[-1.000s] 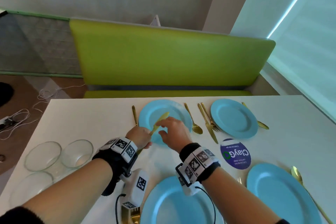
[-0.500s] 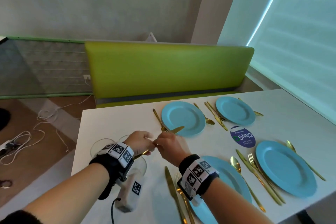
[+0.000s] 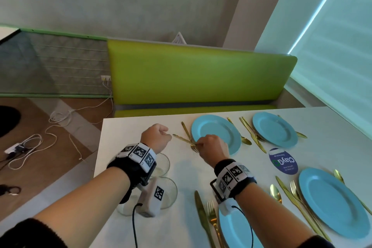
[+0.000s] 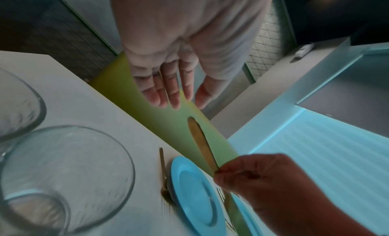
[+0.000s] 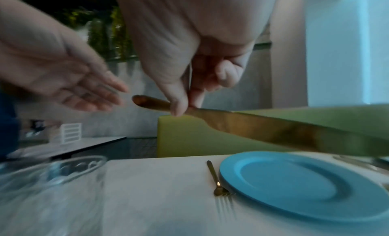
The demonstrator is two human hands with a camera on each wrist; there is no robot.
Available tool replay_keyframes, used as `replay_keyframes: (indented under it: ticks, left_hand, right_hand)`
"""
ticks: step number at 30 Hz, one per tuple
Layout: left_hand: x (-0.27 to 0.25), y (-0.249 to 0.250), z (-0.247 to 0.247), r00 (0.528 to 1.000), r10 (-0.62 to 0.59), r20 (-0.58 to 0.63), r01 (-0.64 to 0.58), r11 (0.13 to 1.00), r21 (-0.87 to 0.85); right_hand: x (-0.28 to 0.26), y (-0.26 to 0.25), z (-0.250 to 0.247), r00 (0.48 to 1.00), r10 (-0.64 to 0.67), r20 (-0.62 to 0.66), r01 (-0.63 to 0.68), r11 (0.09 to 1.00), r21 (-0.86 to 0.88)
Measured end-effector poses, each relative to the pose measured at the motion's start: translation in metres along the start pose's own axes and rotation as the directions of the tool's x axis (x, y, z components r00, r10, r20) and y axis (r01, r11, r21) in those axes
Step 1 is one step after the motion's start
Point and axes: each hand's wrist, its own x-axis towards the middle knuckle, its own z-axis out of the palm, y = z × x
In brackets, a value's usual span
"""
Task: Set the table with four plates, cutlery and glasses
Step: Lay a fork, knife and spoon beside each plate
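The right hand (image 5: 189, 70) pinched the gold knife (image 5: 263, 128) by its handle, in the air just left of the far-left plate (image 3: 216, 134) on the counter (image 3: 128, 133), above the fork (image 5: 216, 181). The left hand (image 4: 174, 70) hung beside it with fingers straight, holding nothing. The knife looked stiff, light and probably slick, so a pinch on the narrow handle away from the blade seemed the sound hold.

Lime-green bench seat (image 3: 197, 78) along table's far edge, 12 o'clock. Round dark-blue "ClayGo" sticker (image 3: 283, 160) on tabletop, 3 o'clock. White cables (image 3: 60, 119) and power strip (image 3: 16, 148) on brown floor, 9 o'clock. Pale window blind (image 3: 338, 50), 2 o'clock.
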Motion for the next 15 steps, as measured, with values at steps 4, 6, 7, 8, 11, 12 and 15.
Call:
replay_keyframes:
  ticks: [4, 6, 7, 8, 11, 12, 15]
  left_hand:
    - [0.024, 0.001, -0.013, 1.0, 0.009, -0.017, -0.008, 0.999, 0.032]
    - [0.037, 0.0, -0.016, 1.0, 0.004, -0.009, -0.004, 1.0, 0.007]
    - [0.042, -0.001, -0.017, 1.0, 0.0, -0.008, 0.0, 1.0, -0.01]
    - [0.046, -0.002, -0.018, 1.0, -0.007, -0.008, 0.007, 1.0, -0.03]
    - [0.059, -0.007, -0.017, 1.0, -0.026, 0.005, 0.026, 0.995, -0.101]
    - [0.063, -0.009, -0.016, 0.999, -0.036, 0.011, 0.037, 0.992, -0.124]
    - [0.07, -0.012, -0.014, 0.999, -0.049, 0.021, 0.052, 0.985, -0.163]
  right_hand:
    - [0.043, 0.006, 0.017, 0.964, 0.224, 0.141, -0.232, 0.972, 0.037]
    - [0.065, 0.006, 0.034, 0.947, 0.244, 0.207, -0.247, 0.969, -0.014]
    - [0.074, 0.004, 0.041, 0.938, 0.256, 0.232, -0.256, 0.966, -0.034]
    - [0.082, 0.001, 0.047, 0.926, 0.276, 0.257, -0.273, 0.961, -0.049]
    - [0.101, -0.004, 0.066, 0.886, 0.353, 0.3, -0.366, 0.931, -0.015]
    - [0.106, -0.005, 0.072, 0.876, 0.371, 0.309, -0.39, 0.921, 0.001]
    - [0.117, -0.01, 0.086, 0.859, 0.385, 0.336, -0.416, 0.909, 0.021]
